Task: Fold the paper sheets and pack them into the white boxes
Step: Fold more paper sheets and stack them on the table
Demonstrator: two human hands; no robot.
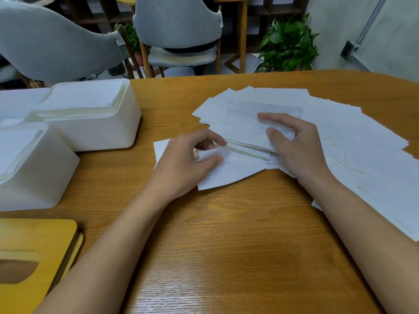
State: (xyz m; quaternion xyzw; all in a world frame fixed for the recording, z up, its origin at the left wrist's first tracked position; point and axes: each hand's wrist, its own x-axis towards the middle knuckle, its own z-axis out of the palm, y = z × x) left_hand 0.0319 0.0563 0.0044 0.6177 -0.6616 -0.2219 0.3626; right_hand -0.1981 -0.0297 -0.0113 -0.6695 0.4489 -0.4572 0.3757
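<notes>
A spread of white paper sheets (353, 141) fans across the right half of the wooden table (222, 245). My left hand (183, 164) pinches the lifted corner of one sheet (235, 171) that lies nearest me. My right hand (297, 146) holds the edge of a small stack of sheets (242, 125) between thumb and fingers. Two white boxes stand at the left: a far one (97, 123) and a near one (36, 171), both open at the top with white paper visible inside.
A yellow wooden lid with a slot (34, 257) lies at the near left corner. Grey chairs (179, 30) and a potted plant (288, 46) stand beyond the table's far edge. Bare wood shows in front of me between my forearms.
</notes>
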